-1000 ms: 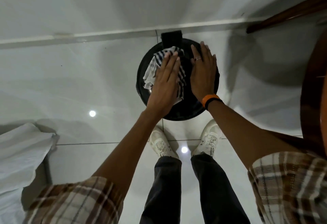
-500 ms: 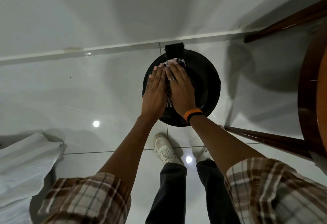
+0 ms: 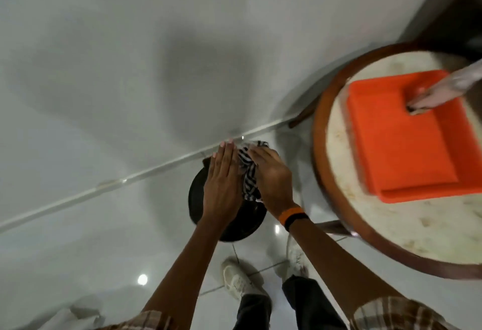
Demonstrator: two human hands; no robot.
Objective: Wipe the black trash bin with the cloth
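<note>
Wiping underway: your left hand (image 3: 221, 186) flat, right hand (image 3: 271, 181) gripping cloth (image 3: 249, 173) at bin (image 3: 198, 196) lid's 12 o'clock; sides seemingly remain.

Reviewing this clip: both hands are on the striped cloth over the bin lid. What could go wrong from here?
1. The left hand and right hand press on the bin, which stands free on glossy floor tiles; it may slide or tip.
2. The cloth is bunched, so wiping may miss patches.
3. The round table is close; an elbow might bump it.
</note>
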